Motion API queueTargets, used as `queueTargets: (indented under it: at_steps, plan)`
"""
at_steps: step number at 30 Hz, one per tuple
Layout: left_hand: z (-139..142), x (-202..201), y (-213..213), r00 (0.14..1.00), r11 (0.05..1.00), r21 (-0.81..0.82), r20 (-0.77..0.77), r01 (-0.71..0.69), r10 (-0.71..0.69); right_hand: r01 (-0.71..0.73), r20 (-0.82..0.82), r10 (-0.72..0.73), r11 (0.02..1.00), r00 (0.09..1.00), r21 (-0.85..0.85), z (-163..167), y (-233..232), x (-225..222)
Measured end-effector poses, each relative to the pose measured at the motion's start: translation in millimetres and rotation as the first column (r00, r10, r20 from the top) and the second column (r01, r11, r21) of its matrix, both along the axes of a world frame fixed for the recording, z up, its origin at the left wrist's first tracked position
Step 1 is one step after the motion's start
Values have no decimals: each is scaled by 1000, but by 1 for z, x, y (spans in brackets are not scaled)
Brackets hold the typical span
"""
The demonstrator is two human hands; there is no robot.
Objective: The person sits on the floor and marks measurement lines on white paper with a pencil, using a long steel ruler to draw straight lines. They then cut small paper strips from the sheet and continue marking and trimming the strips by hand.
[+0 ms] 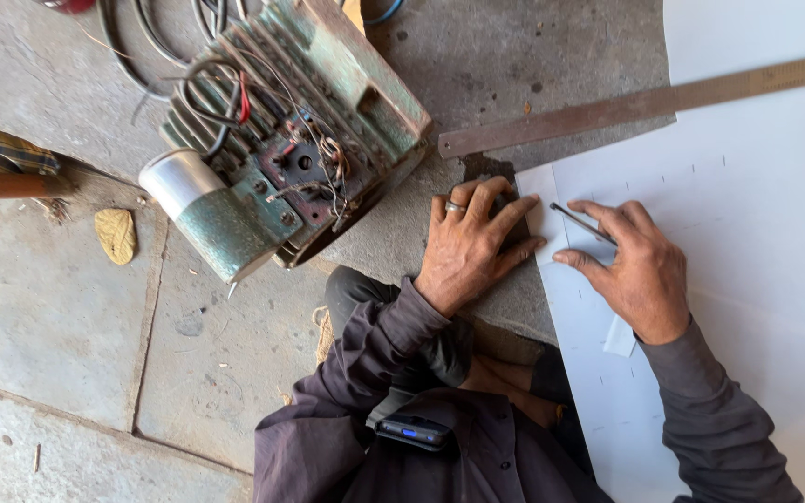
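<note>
The left hand (470,244) lies flat, fingers spread, palm down on the stone floor (58,307), its fingertips touching the near edge of a white sheet (757,233). A ring sits on one finger. The right hand (634,270) rests on the sheet, pinching a thin metal rod (579,224) between thumb and forefinger, its tip pointing toward the sheet's corner. A long steel ruler (645,102) lies slantwise across the sheet's far edge. Just beside the left hand, a green electric motor (281,140) with bared wiring lies on the floor.
</note>
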State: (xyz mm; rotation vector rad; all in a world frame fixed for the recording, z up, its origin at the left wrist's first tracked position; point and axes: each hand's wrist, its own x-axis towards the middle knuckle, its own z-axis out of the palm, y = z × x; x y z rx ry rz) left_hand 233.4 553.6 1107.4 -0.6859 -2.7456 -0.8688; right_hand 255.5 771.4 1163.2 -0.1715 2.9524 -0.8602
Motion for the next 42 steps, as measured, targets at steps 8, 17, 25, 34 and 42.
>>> queueTargets:
  at_steps: [8,17,25,34,42]
  plan:
    - [1,1,-5,1000,1000,-21,1,5,-5,1,16,-1,1000,1000,8,0,-5,0]
    - [3,4,-9,1000,1000,11,9,5,-5,17,48,-19,999,999,28,-2,-8,1]
    - [8,4,-10,1000,1000,18,-17,-3,4,25,39,-26,999,999,21,1,-10,1]
    - [5,3,-10,1000,999,31,6,8,-8,28,35,-29,1000,999,10,-2,-10,0]
    - [-1,7,-9,999,999,32,53,7,-9,45,102,-40,998,994,-48,-2,-6,0]
